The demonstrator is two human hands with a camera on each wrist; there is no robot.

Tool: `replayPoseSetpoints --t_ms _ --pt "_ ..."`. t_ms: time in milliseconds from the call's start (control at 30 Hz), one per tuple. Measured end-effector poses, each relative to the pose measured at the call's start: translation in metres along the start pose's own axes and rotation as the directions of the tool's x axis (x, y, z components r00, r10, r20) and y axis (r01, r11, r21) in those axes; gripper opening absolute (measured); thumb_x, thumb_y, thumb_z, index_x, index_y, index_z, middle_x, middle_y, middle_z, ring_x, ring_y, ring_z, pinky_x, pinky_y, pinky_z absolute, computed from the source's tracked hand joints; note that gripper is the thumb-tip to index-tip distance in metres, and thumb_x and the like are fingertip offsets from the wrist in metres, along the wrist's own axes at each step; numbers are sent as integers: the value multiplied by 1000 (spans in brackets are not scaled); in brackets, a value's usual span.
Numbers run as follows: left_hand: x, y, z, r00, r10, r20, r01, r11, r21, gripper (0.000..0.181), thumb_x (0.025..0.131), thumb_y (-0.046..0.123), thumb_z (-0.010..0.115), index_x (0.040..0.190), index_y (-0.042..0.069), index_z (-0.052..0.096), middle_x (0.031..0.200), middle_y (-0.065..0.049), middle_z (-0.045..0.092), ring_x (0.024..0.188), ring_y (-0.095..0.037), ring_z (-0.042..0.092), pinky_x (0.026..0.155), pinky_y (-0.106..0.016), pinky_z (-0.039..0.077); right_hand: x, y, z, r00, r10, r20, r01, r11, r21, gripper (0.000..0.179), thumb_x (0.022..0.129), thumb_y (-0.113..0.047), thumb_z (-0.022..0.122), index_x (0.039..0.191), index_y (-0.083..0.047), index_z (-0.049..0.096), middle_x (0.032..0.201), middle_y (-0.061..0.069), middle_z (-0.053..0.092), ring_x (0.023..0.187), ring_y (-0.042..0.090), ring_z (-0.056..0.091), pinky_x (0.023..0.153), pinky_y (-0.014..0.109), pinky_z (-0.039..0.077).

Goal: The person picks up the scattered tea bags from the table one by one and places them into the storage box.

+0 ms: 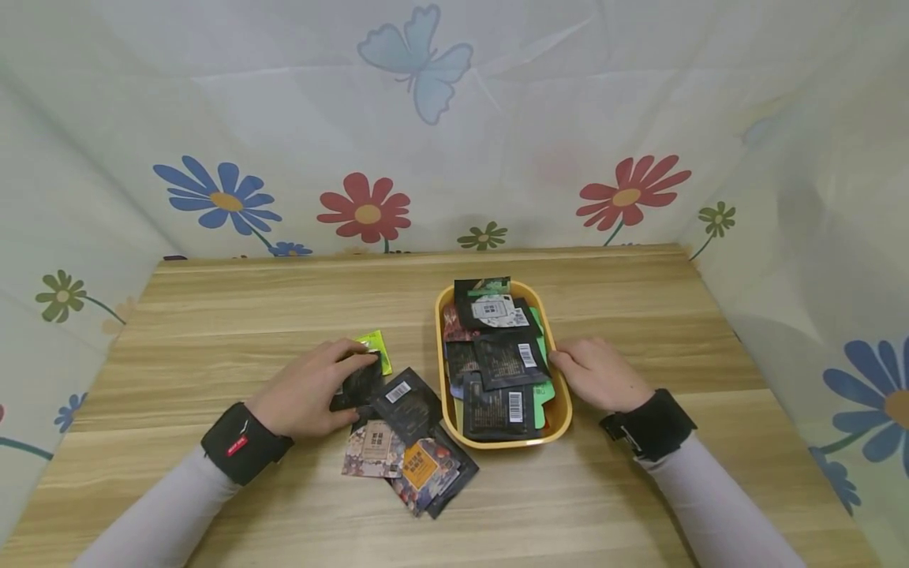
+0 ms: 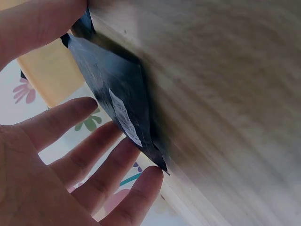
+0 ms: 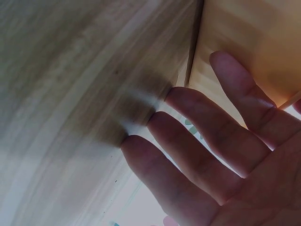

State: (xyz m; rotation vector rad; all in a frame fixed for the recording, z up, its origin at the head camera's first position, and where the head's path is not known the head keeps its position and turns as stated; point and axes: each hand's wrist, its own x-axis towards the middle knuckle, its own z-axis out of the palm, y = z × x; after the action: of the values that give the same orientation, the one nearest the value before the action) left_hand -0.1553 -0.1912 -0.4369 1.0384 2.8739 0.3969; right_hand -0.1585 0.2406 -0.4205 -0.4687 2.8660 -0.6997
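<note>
My left hand (image 1: 312,388) is over a black sachet (image 2: 117,89) on the table, left of the yellow basket. In the left wrist view its fingers are spread, their tips along the sachet's edge, with the thumb on the opposite side. My right hand (image 1: 600,372) is at the right side of the yellow basket (image 1: 561,410), its thumb at the rim. The right wrist view shows the index finger beside the basket's outer wall and the other fingers nearly straight, tips at the tabletop. Several black sachets (image 1: 497,406) fill the basket.
Beside the left hand lie a bright yellow-green sachet (image 1: 383,351), a black sachet with a barcode (image 1: 406,402), a beige flowered sachet (image 1: 372,450) and an orange-labelled sachet (image 1: 422,469), partly overlapping. A flowered white curtain (image 1: 497,158) stands behind the wooden table (image 1: 604,505).
</note>
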Motion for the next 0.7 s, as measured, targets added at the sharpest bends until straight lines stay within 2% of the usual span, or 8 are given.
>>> replayPoseSetpoints --t_ms 300,500,700 --pt "3 -3 4 1000 -13 -22 13 1000 -8 80 67 39 86 139 15 60 128 -2 53 115 -19 54 98 -41 47 0 0 0 1000 -5 -6 5 1000 -3 36 103 -28 40 75 -19 61 65 -5 49 60 13 49 56 32 40" --pt "5 -4 5 999 -22 -33 22 1000 -10 80 64 39 84 136 14 61 125 -3 51 110 -19 52 94 -40 47 -1 0 0 1000 -4 -7 4 1000 2 35 103 -27 40 76 -18 62 66 -5 50 62 13 49 58 32 40" --pt "7 -5 -2 997 -56 -50 58 998 28 84 61 44 82 136 14 61 119 -2 50 100 -18 50 85 -38 48 0 1 0 1000 -5 -6 5 1000 4 36 103 -28 40 77 -18 62 65 -5 50 61 13 49 57 32 40"
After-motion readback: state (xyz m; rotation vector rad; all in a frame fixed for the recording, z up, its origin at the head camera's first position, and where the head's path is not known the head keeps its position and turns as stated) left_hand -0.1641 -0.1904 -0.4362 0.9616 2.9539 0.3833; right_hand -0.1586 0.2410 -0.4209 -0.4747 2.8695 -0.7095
